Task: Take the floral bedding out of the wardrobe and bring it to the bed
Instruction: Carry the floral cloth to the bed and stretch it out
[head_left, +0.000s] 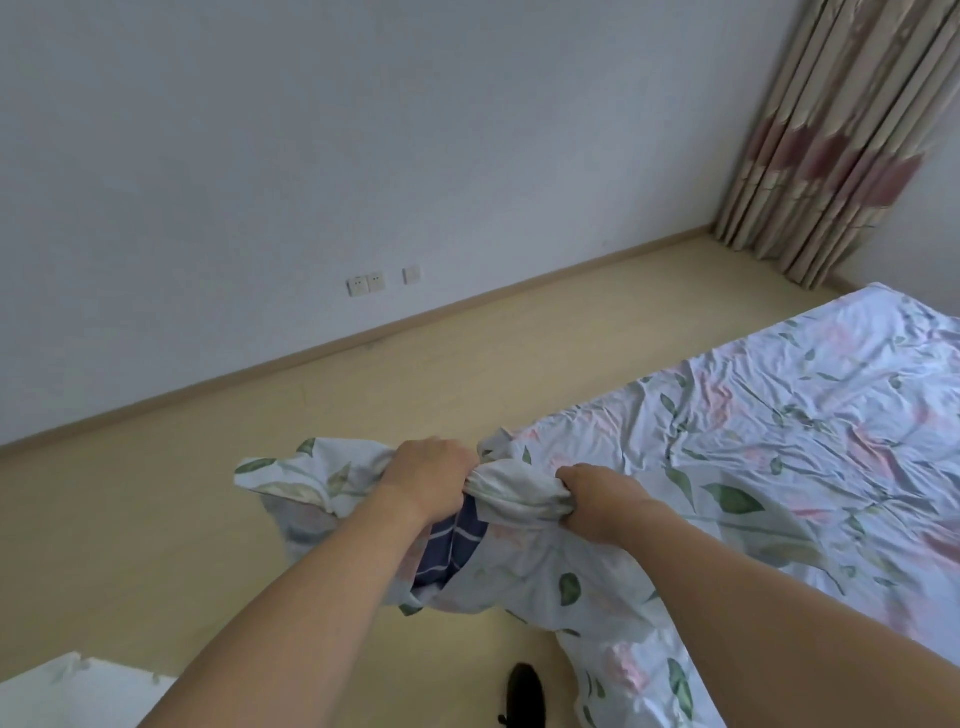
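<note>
With my left hand (426, 475) and right hand (597, 499) both clenched on the bunched floral bedding (514, 491) at the bed's (810, 415) near corner, a slackened grip could spill it onto the floor (182, 519).

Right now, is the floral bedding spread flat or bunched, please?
Bunched: both hands grip a gathered twist of the floral bedding at the bed's corner.
</note>
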